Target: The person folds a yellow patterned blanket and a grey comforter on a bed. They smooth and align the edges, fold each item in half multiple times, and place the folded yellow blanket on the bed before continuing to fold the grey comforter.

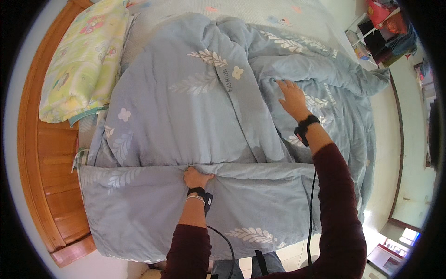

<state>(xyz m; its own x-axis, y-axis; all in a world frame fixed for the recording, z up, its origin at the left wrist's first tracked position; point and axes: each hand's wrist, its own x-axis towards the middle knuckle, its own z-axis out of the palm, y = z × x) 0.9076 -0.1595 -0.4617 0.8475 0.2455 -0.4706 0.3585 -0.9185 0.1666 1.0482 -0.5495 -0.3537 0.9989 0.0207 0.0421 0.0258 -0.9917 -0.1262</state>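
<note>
A grey-blue duvet (186,125) with white leaf and flower prints spreads over the bed, its near part folded back in a long band. My left hand (197,177) grips the folded edge of this band near the middle, its fingers curled into the cloth. Farther off to the right, my right hand (293,98) lies on the bunched part of the duvet, fingers stretched out and palm down. Just beyond its fingertips rises a thick, puffy roll of the duvet. Both wrists carry dark straps with small devices, and cables run from them.
A yellow-green patterned pillow (81,60) rests at the upper left by the wooden headboard (58,158). Pale bed sheet (167,8) shows along the far side. At the upper right stands a rack with clothes (395,35). Light floor (385,186) runs along the right.
</note>
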